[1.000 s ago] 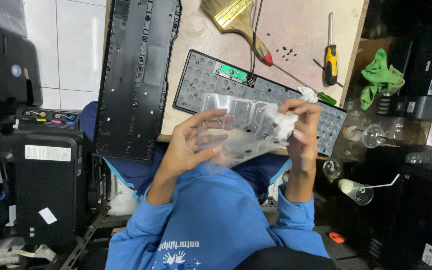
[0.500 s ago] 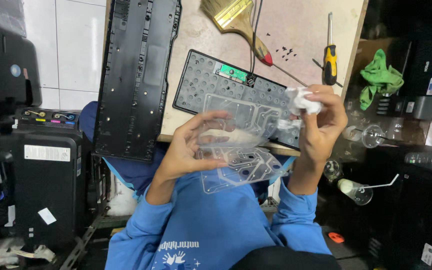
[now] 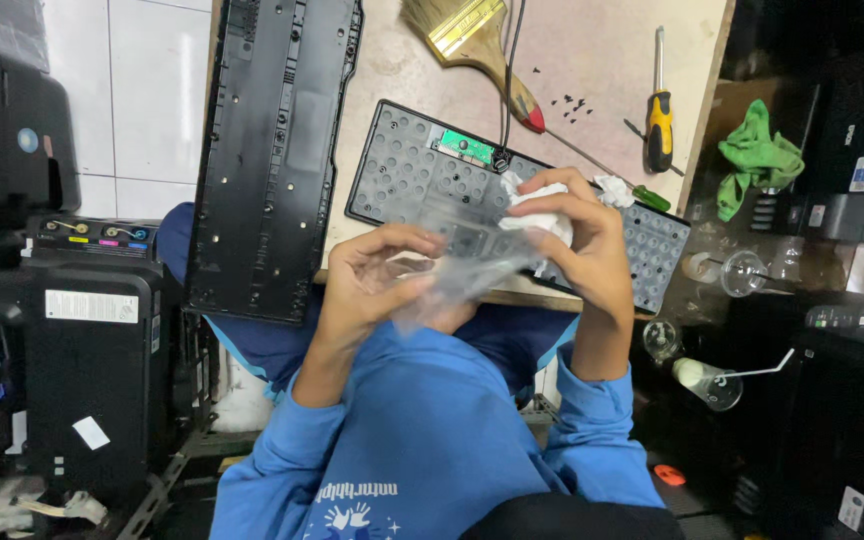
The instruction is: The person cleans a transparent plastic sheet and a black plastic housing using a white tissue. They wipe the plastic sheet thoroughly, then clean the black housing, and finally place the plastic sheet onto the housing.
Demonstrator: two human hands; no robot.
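Left hand (image 3: 377, 275): raised before the chest, fingers curled, thumb and fingertips pinched closed. Right hand (image 3: 582, 250): level with it, fingers bent inward, clenched. Both forearms angled upward, blue-sleeved elbows low.

white tiled floor (image 3: 132, 60), worn beige worktable (image 3: 602, 50), dark printers (image 3: 82, 340) crowding both sides.

The left hand (image 3: 377, 275) grips a clear flexible plastic membrane sheet (image 3: 467, 255); the right hand (image 3: 582, 245) presses a crumpled white tissue (image 3: 542, 205) on it, above the open black keyboard base (image 3: 432, 175) on the bench (image 3: 602, 50).
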